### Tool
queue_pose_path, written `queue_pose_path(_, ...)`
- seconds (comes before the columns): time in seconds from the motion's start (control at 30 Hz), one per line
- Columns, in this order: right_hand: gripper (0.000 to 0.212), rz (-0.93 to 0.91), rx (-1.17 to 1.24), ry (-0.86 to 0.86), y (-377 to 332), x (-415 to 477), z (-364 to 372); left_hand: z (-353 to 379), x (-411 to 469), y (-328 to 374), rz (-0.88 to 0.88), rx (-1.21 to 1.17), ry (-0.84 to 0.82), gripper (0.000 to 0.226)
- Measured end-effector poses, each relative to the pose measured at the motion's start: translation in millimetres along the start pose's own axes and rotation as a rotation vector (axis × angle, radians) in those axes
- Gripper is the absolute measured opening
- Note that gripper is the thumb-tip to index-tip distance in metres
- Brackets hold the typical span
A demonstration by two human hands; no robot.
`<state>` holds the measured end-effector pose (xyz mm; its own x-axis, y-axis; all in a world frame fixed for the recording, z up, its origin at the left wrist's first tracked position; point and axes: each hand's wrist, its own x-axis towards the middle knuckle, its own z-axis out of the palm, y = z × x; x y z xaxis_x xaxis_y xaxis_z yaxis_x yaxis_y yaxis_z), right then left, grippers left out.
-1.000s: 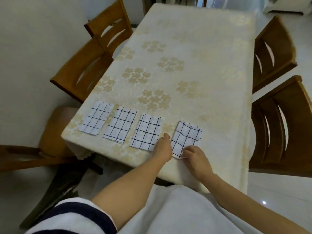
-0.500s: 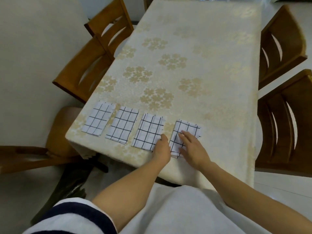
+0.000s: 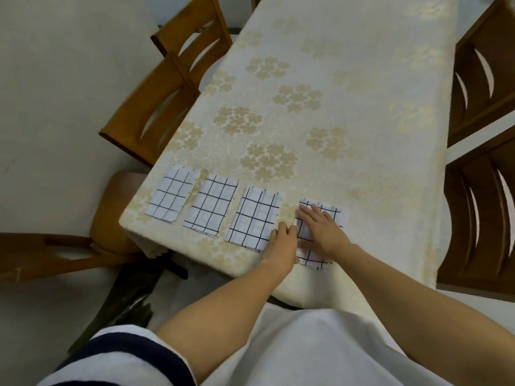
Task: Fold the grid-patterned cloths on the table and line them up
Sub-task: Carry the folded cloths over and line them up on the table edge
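Note:
Several folded white cloths with a black grid lie in a row along the near edge of the table (image 3: 362,151). From the left: the first cloth (image 3: 171,198), the second cloth (image 3: 211,208) and the third cloth (image 3: 255,218). My right hand (image 3: 320,232) lies flat on the fourth cloth (image 3: 335,218) at the right end, fingers straight and pressing it down. My left hand (image 3: 281,243) rests against that cloth's left edge, in the gap beside the third cloth; its fingertips are hidden, so its grip is unclear.
A cream tablecloth with gold flowers covers the table. Two wooden chairs (image 3: 167,101) stand along the left side, two more chairs (image 3: 485,207) along the right. Another chair seat (image 3: 111,218) sits by the near left corner.
My right hand went from pinching the fourth cloth's near corner to lying flat on it, sliding up toward its far edge. The left hand stayed at the cloth's left edge.

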<state>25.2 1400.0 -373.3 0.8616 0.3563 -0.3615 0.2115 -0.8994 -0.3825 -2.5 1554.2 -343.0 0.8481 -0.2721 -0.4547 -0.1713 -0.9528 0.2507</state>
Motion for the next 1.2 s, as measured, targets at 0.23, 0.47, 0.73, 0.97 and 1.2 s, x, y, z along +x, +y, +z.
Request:
queue_pose_path(0.23,0.121,0.016,-0.070,-0.077,-1,8,-9,-3,7,0,-0.052,-0.055,-0.114,0.077)
queue_pose_path(0.47,0.113,0.029,0.006,0.097,19,-22,14,-5,6,-9,-0.121,-0.282,-0.039,0.030)
queue_pose_path(0.73,0.115,0.021,-0.102,0.096,1,-18,9,-7,4,-10,-0.123,-0.216,-0.005,0.031)
queue_pose_path(0.97,0.115,0.035,-0.125,0.006,-10,-6,6,-21,2,-24,-0.051,-0.305,0.101,0.021)
queue_pose_path(1.2,0.099,-0.112,-0.044,0.164,-81,13,-4,-32,-9,-93,-0.267,-0.316,0.279,0.051)
